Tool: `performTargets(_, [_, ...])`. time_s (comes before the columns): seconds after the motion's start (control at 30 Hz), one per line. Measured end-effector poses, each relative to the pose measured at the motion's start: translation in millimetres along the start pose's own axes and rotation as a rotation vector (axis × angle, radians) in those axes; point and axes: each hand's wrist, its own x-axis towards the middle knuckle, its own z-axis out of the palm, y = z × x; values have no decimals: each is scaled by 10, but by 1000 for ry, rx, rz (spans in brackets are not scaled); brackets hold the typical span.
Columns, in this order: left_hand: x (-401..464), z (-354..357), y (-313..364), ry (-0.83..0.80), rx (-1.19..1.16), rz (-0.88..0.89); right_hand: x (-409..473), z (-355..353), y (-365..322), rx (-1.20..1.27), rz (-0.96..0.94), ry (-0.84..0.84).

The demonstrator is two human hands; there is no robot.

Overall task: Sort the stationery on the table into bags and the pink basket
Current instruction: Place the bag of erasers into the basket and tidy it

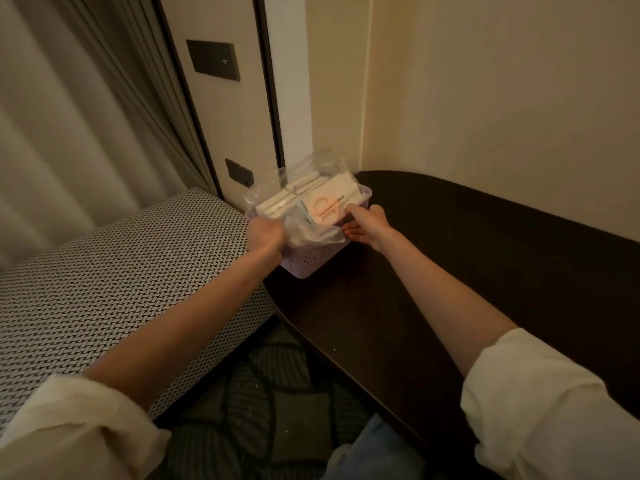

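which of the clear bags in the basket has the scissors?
The clear plastic bag at the pink perforated basket's near-right end, beside the right hand: peach-handled scissors show through it. The bag behind holds only white items.

Both hands — left hand (265, 233), right hand (369, 225) — gripping pink basket (311, 263), bags (304, 199) inside
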Motion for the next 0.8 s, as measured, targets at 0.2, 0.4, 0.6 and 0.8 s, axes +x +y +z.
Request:
performTargets(0.2, [458, 542, 34, -28, 148, 63, 450, -305, 18, 65, 22, 111])
performTargets(0.4, [955, 1214, 292, -121, -20, 24, 1028, -711, 79, 213, 36, 364])
performTargets(0.6, [1227, 1833, 667, -292, -72, -7, 1364, -972, -119, 328, 27, 455])
performTargets(0.8, [1230, 2040, 837, -481, -303, -175, 1380, -1147, -335, 557, 152, 537])
